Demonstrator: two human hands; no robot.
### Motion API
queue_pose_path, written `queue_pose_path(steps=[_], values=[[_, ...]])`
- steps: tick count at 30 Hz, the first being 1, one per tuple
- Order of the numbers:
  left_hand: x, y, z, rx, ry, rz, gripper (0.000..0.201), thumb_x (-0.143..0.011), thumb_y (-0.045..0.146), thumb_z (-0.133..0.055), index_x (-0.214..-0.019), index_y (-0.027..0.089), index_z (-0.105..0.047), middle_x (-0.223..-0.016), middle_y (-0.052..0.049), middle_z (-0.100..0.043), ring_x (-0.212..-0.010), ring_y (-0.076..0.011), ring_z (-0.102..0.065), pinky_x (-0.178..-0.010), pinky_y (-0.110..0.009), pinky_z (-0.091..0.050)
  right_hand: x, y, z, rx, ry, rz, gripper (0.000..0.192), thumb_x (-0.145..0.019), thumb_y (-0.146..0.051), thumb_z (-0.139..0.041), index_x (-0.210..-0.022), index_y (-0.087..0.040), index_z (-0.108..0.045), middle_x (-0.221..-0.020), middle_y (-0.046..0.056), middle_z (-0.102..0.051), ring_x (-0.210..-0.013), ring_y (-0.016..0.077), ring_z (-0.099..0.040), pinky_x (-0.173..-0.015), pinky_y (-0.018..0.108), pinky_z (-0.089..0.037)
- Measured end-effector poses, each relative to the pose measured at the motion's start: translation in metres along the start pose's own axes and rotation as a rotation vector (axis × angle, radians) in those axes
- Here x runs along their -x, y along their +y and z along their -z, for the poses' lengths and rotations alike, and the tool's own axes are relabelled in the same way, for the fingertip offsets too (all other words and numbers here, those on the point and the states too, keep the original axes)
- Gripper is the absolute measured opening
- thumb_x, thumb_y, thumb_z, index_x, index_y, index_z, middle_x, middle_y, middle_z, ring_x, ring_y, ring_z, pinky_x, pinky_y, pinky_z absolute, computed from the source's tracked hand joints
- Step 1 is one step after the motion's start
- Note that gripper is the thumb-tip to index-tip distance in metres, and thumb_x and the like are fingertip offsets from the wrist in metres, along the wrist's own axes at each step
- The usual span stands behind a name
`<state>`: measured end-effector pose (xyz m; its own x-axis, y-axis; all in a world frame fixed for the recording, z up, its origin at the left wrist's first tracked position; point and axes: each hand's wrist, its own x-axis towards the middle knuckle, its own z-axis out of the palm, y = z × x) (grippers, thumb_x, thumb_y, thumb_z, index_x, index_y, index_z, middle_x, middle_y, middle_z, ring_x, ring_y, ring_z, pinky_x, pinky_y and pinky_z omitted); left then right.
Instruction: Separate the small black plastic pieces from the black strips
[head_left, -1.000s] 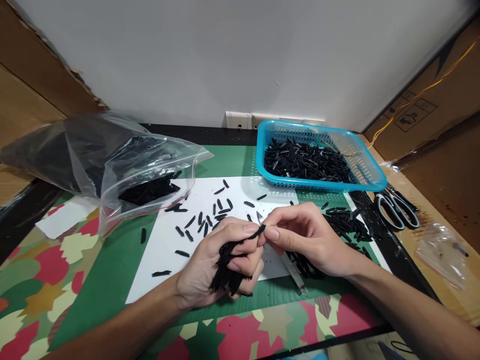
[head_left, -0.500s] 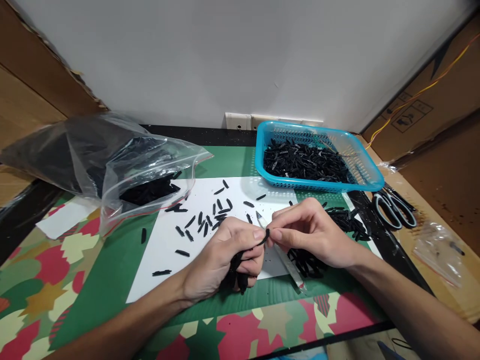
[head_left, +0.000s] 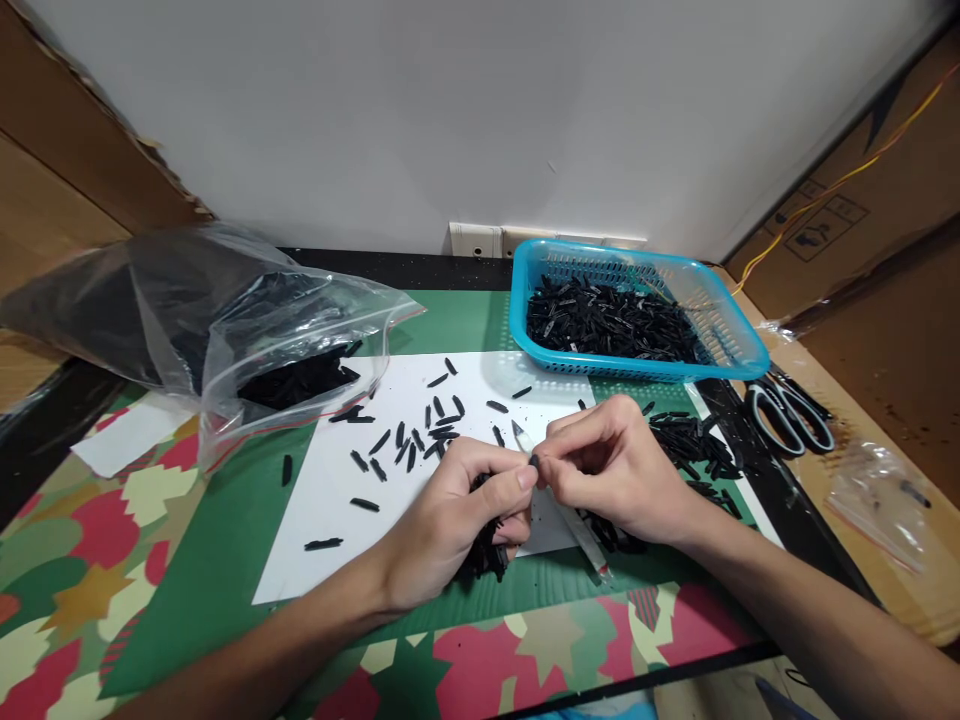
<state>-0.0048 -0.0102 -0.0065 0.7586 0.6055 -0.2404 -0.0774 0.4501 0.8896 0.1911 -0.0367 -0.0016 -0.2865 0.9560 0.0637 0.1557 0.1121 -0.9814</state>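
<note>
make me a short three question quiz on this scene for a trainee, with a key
1. Multiple choice: which hand is wrapped around the bunch of strips? A) left B) right C) neither
2. True or false: the scissors lie outside the blue basket.
3. Fill in the blank: many loose strips lie on a ____ sheet of paper.

Key:
1. A, the left hand.
2. True.
3. White.
</note>
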Motion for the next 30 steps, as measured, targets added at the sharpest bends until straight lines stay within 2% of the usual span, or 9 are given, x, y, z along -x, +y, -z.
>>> queue_pose_path(steps=[6,9,12,15,21,30], values=[[0.0009,-0.0008,0.0014,0.036,-0.028,0.015,0.049,-0.094,0.045,-0.069,-0.059,0.018,-0.048,-0.052,0.005,-0.042,-0.048,-0.0084,-0.039,-0.049,-0.021,-0.042,-0.0026,-0.0037,-0.0054,0.266,0.106,0.123,0.033,-0.082,-0.009,-0.062,-0.051,-0.016,-0.053,-0.055,-0.005,-0.037,-0.054,0.0077,-0.033,-0.052,0.026,-0.025],[0.0031,-0.0015,0.0014,0.123,-0.056,0.06,0.048,-0.095,0.042,-0.066,-0.058,0.018,-0.046,-0.051,0.005,-0.04,-0.046,-0.0078,-0.036,-0.046,-0.02,-0.038,-0.0039,-0.0039,-0.0027,0.283,0.083,0.118,0.03,-0.084,-0.009,-0.061,-0.055,-0.017,-0.057,-0.056,-0.005,-0.041,-0.054,0.0086,-0.037,-0.053,0.026,-0.027],[0.0044,0.0,0.0007,0.251,-0.062,0.086,0.044,-0.095,0.039,-0.061,-0.06,0.02,-0.044,-0.049,0.006,-0.035,-0.043,-0.0079,-0.031,-0.043,-0.02,-0.033,-0.0022,-0.0039,0.0001,0.24,0.063,0.156,0.019,-0.09,-0.013,-0.062,-0.072,-0.016,-0.069,-0.065,-0.002,-0.057,-0.059,0.0105,-0.046,-0.057,0.026,-0.033],[0.0047,0.0031,0.0,0.33,-0.055,0.09,0.041,-0.095,0.037,-0.057,-0.06,0.021,-0.043,-0.049,0.006,-0.033,-0.042,-0.0087,-0.029,-0.039,-0.019,-0.031,0.0009,-0.0051,0.0009,0.18,0.046,0.174,0.016,-0.094,-0.018,-0.062,-0.08,-0.016,-0.07,-0.072,0.001,-0.064,-0.065,0.0124,-0.052,-0.06,0.026,-0.037],[0.0058,0.0057,0.0002,0.332,-0.06,0.07,0.041,-0.098,0.035,-0.053,-0.06,0.021,-0.044,-0.048,0.006,-0.033,-0.041,-0.0094,-0.03,-0.04,-0.019,-0.033,0.0024,-0.0091,-0.0002,-0.037,-0.056,0.047,0.029,-0.104,-0.036,-0.061,-0.084,-0.016,-0.065,-0.072,-0.002,-0.055,-0.065,0.0107,-0.044,-0.059,0.024,-0.034],[0.0066,0.0019,0.0026,0.303,-0.073,0.074,0.04,-0.096,0.034,-0.054,-0.06,0.021,-0.045,-0.047,0.006,-0.034,-0.04,-0.0097,-0.034,-0.041,-0.02,-0.034,0.0002,-0.0063,-0.0028,-0.336,-0.101,-0.015,0.03,-0.101,-0.035,-0.07,-0.081,-0.014,-0.063,-0.069,-0.004,-0.051,-0.061,0.0078,-0.039,-0.054,0.022,-0.029]])
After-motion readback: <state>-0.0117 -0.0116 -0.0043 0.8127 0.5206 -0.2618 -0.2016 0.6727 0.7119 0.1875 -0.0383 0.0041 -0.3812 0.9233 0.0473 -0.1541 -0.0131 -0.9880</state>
